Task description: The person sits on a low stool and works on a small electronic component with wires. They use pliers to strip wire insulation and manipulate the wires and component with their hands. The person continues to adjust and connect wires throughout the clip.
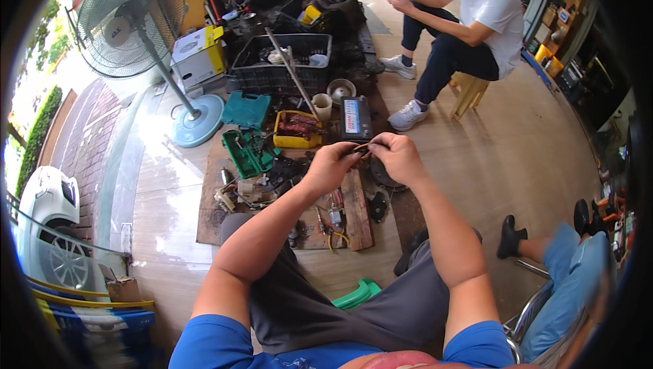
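Both my hands are raised over the parts on the floor, fingertips close together. Between them runs a thin orange and black wire [362, 147]. My left hand [330, 167] pinches one part of it, and my right hand [397, 159] pinches the other. What the wire's ends join is too small to tell. Just beyond my hands stands a battery [355, 117] with a light label. A yellow cut-open container [297, 139] holding reddish-brown stuff is to its left. Below my hands lie a wooden plank [358, 207] and pliers with yellow handles [332, 238].
Farther left is an open green tool case [239, 158]. Behind stand a black crate [253, 70], a white-and-yellow box [196, 59] and a standing fan [196, 112]. A person [486, 25] sits on a stool [469, 93] at far right; another person's legs [564, 253] are at near right.
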Demonstrator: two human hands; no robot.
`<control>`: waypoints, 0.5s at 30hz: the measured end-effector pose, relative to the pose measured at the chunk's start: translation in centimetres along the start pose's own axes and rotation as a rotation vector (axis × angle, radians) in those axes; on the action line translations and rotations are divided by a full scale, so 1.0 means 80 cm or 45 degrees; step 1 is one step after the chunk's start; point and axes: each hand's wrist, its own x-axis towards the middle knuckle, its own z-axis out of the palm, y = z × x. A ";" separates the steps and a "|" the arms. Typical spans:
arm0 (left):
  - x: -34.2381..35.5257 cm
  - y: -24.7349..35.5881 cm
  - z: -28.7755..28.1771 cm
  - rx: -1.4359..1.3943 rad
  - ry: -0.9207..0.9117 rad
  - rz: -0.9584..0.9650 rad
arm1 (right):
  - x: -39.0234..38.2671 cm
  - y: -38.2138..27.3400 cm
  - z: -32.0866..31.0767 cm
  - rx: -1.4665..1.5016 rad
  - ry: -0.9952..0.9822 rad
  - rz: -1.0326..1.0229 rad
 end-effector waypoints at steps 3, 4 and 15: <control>-0.007 0.009 0.005 0.339 0.114 0.156 | 0.004 0.000 0.003 0.352 -0.037 0.207; -0.006 0.007 0.007 0.417 0.159 0.224 | 0.003 -0.004 0.003 0.518 -0.043 0.300; 0.004 -0.020 0.019 1.129 0.354 0.821 | 0.017 0.005 0.023 1.064 0.113 0.448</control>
